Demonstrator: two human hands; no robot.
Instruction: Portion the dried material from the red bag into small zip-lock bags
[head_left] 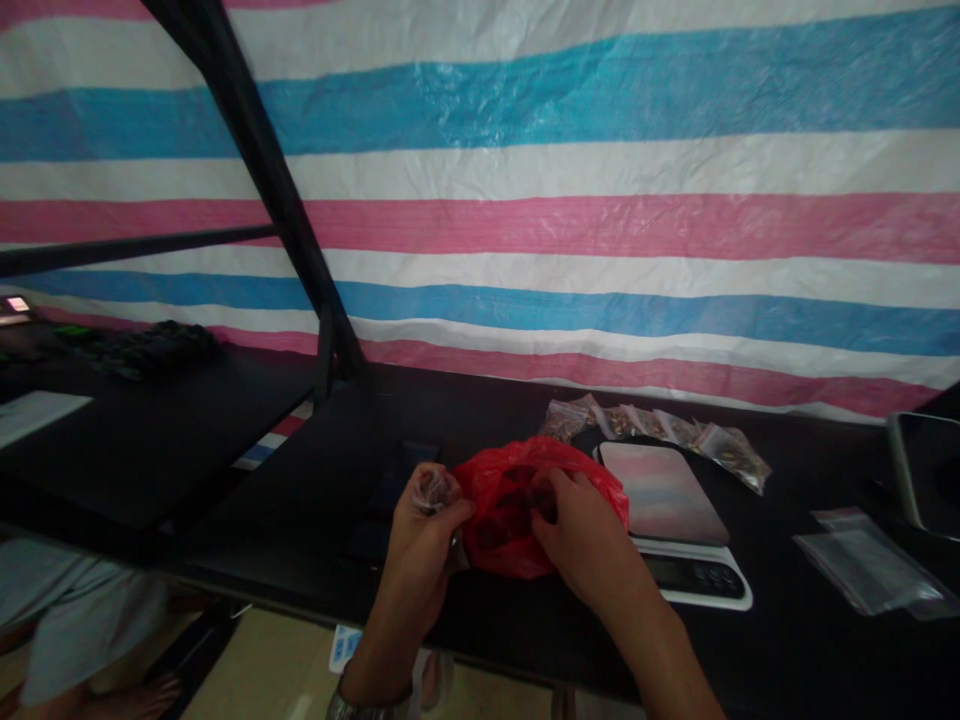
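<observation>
A crumpled red plastic bag [504,500] lies on the black table [750,650] in front of me. My right hand [581,535] reaches into the bag's open mouth, fingers curled inside it. My left hand [424,535] is at the bag's left edge and pinches a small clear plastic bag [435,487] between its fingertips. What the red bag holds is dark and hard to make out.
A white digital scale [679,530] stands just right of the red bag. Behind it lies a row of small filled clear bags [675,430]. Empty clear bags [862,565] lie at right, near a dark tray [926,470]. A striped tarp hangs behind. A person sits at lower left.
</observation>
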